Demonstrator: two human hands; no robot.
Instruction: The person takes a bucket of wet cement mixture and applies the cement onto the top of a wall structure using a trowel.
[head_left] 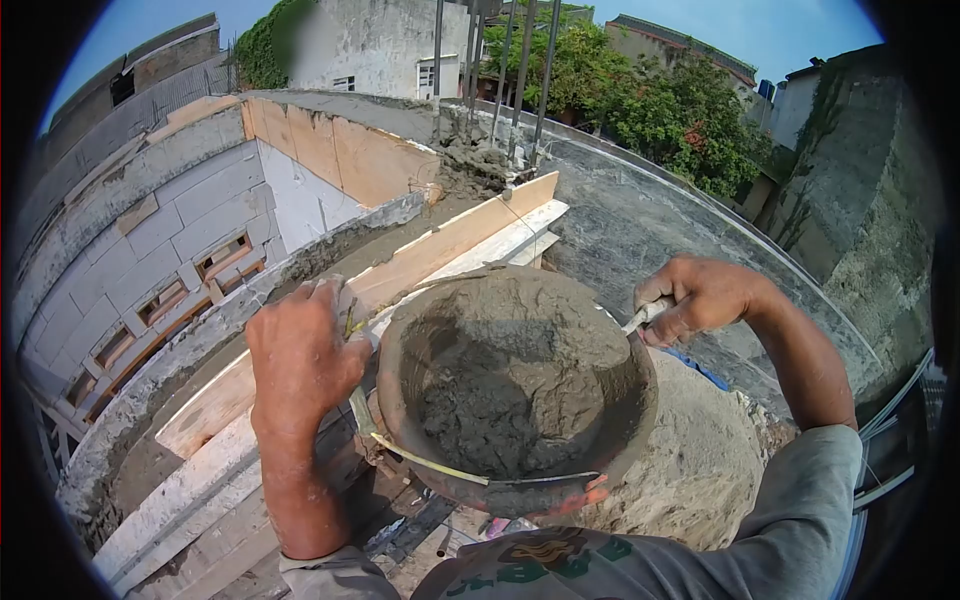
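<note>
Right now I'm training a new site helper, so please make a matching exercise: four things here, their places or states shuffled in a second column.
Column one:
1. Wet mortar
2. Steel rods
3. Left hand
4. Right hand

Column two:
A. At the right side of the basin
B. Standing upright beyond the basin
C. Inside the basin
D. At the basin's left side

Pairs: 1-C, 2-B, 3-D, 4-A

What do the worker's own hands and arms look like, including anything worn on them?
The left hand and right hand wear no gloves; pale grey smears show on the fingers. Grey sleeves leave the forearms bare, without visible markings.
</note>
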